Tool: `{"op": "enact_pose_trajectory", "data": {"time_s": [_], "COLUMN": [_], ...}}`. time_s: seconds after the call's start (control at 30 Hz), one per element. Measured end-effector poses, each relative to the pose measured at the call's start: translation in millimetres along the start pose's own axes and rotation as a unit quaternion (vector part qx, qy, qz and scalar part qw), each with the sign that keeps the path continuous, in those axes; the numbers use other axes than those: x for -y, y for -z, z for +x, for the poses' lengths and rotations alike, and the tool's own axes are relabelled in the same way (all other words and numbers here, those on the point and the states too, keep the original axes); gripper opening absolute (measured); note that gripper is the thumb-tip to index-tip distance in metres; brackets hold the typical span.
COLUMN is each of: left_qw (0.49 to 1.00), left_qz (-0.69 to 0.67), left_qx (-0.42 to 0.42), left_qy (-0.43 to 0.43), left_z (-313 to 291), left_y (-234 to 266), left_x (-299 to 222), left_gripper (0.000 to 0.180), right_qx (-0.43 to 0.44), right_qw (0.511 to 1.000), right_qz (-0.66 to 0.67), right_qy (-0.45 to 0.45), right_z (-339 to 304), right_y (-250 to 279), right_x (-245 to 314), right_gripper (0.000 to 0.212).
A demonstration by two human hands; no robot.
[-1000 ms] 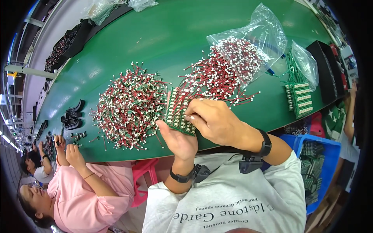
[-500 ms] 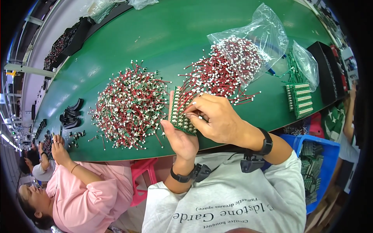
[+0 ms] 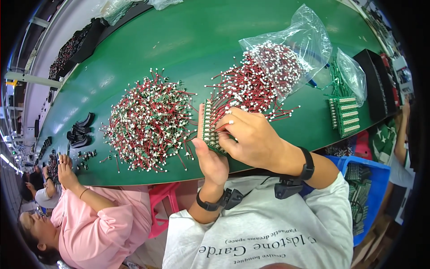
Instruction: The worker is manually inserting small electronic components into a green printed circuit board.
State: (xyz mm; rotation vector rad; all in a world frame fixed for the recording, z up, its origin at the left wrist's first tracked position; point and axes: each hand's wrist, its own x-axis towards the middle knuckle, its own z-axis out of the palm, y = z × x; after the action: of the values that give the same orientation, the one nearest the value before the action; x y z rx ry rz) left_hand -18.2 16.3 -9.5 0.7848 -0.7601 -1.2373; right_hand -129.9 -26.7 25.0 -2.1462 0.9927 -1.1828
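Note:
My left hand grips the lower end of a green circuit board panel lined with rows of small white connectors. The panel is tilted up above the table's near edge. Over its lower right part, my right hand has thumb and fingers pinched on a red wire lead with a white plug. Its fingers hide the wire's other end, so I cannot tell whether it touches a connector. Several red leads fan out beside the panel's upper right edge.
Left of the panel lies a heap of wired small boards. Behind my right hand, red leads spill from a clear bag. Stacked panels stand at right, above a blue crate. A co-worker in pink sits at left.
The panel has turned slightly, showing more of its pale side edge, and shifted a little right. My right hand stays pinched at its lower part, its fingers slightly moved.

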Motion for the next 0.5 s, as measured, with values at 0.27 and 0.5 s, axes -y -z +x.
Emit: {"op": "enact_pose_trajectory", "data": {"time_s": [0.27,0.5], "left_qw": [0.999,0.998], "left_qz": [0.024,0.048], "left_qx": [0.034,0.049], "left_qy": [0.020,0.008], "left_z": [-3,-2], "left_y": [-3,0], "left_x": [-2,-6], "left_gripper": [0.070,0.072], "right_qx": [0.070,0.073], "right_qw": [0.989,0.990], "right_qz": [-0.126,-0.104], "right_qy": [0.041,0.062], "right_z": [0,6], "right_y": [17,20], "right_x": [13,9], "right_gripper": [0.015,0.020]}}
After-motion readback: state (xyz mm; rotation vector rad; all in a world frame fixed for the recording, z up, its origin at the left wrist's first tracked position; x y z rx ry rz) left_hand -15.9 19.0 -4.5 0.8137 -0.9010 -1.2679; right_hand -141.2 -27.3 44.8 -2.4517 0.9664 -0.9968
